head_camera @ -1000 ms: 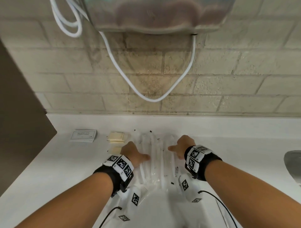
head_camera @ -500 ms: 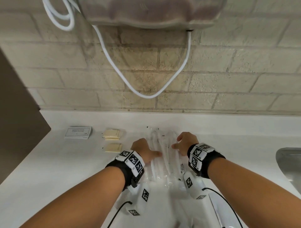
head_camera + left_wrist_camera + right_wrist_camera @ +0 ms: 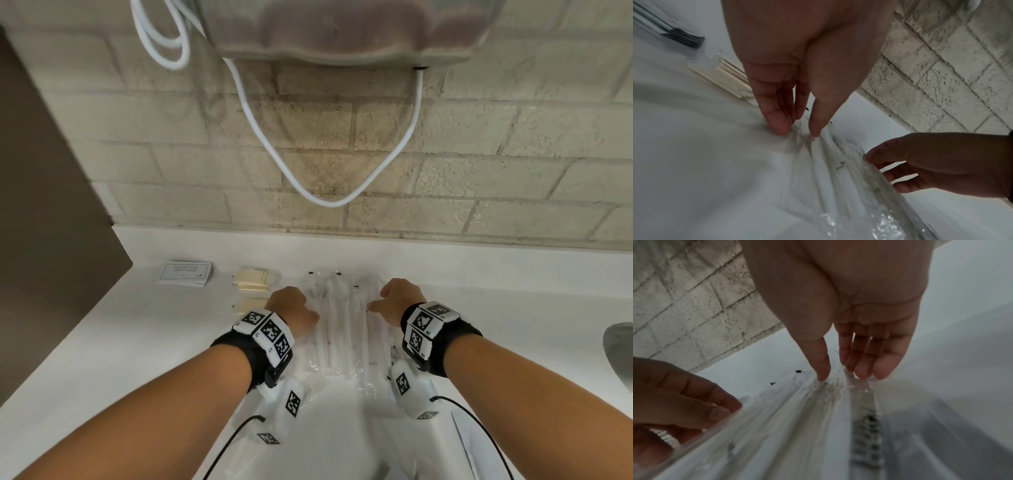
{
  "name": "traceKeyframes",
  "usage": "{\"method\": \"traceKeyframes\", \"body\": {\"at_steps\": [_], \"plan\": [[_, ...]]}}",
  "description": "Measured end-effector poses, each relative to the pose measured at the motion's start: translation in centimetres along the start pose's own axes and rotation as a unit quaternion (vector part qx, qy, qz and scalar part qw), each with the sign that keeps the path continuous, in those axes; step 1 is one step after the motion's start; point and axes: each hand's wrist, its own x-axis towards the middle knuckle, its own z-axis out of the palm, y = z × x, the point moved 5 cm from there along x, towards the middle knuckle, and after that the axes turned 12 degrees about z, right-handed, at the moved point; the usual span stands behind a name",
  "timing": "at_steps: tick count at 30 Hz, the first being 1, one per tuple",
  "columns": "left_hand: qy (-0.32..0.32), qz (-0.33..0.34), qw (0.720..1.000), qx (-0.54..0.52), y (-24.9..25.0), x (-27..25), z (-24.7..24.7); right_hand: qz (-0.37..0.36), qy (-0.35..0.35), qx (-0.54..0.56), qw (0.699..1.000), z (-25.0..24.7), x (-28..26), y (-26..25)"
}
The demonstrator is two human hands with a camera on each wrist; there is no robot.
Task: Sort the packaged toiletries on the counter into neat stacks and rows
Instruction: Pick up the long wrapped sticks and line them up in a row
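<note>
A pile of long white toothbrushes in clear wrappers (image 3: 342,325) lies lengthwise on the white counter (image 3: 479,291), between my hands. My left hand (image 3: 291,306) stands at the pile's left edge, with straight fingers (image 3: 777,123) and thumb tip pressing down on the wrappers (image 3: 838,170). At the right edge, my right hand (image 3: 394,298) does the same, thumb and fingertips (image 3: 859,369) touching the crinkled plastic (image 3: 797,418). Neither hand lifts anything. To the left lie cream soap packets (image 3: 251,279) and a stack of white shampoo sachets (image 3: 186,273).
A metal sink (image 3: 620,353) cuts into the counter at the far right. A wall-mounted unit (image 3: 342,31) hangs overhead with a white hose (image 3: 329,202) looping down the brick wall. A brown partition (image 3: 41,205) closes off the left side.
Both hands have come closer together and moved a little farther back, squeezing the spread-out wrapped toothbrushes into a narrower pile.
</note>
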Motion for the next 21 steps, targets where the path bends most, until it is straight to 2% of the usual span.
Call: {"method": "traceKeyframes", "body": {"at_steps": [3,6,8,10,14,16,18,21], "plan": [[0.015,0.016,1.0,0.001,-0.2,-0.3,-0.3,-0.008,0.004,-0.011,1.0,-0.1,-0.2,-0.1],[0.066,0.048,0.996,-0.034,-1.3,-0.9,-2.0,-0.038,0.024,-0.005,0.999,-0.2,-0.4,-0.9],[0.109,0.074,0.99,-0.045,-2.8,-1.4,-4.1,-0.084,0.023,0.018,0.996,0.0,-1.0,-2.3],[0.12,0.089,0.989,-0.018,-4.8,-1.8,-5.9,-0.143,0.001,0.019,0.99,0.8,-2.0,-4.4],[0.017,0.094,0.994,0.058,-8.4,-2.2,-6.9,-0.237,-0.071,-0.01,0.969,3.9,-4.2,-9.1],[-0.042,0.124,0.983,0.131,-8.9,-2.4,-6.7,-0.262,-0.084,-0.027,0.961,5.4,-4.7,-11.3],[-0.06,0.16,0.971,0.17,-9.0,-2.3,-6.5,-0.274,-0.084,-0.05,0.957,6.6,-4.8,-13.3],[-0.041,0.195,0.966,0.162,-9.6,-1.6,-7.0,-0.281,-0.075,-0.105,0.951,8.1,-4.2,-15.9]]}}
